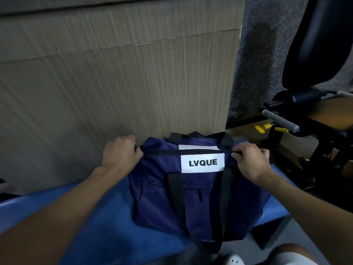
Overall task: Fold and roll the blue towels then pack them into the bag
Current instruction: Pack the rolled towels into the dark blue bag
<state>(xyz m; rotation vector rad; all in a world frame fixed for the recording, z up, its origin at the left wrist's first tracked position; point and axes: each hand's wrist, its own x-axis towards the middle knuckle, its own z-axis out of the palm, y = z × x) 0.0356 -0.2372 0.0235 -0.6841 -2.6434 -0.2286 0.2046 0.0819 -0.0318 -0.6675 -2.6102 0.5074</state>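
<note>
A broad wood-grain wall panel (114, 83) is seen behind a blue padded desk (107, 217), and a black exercise machine (315, 54) stands beyond the desk's right end. A soft navy fabric duffel bag (244, 203) is laid at the far edge of the desk, touching the panel, towards the right end; its lower part and one black webbing handle (176, 190) hang over the near edge. No blue towels are seen, and whether any are inside cannot be told. The bag's left end is gripped by the left hand (120, 153), fingers curled tightly round bunched fabric at the end of the zip. The right hand (254, 163) is set at the opposite end, its grip narrowed to a pinch of thumb and fingers on the small black zip pull (236, 154). A white rectangular label (202, 162) printed LVQUE is sewn just below the black zip line (168, 151), which is drawn taut between both hands and appears closed. Should the left grip be slackened, the thin fabric could be caught in the slider and the zip jammed. A hard pull could also drag the overhanging bag off the near edge.
</note>
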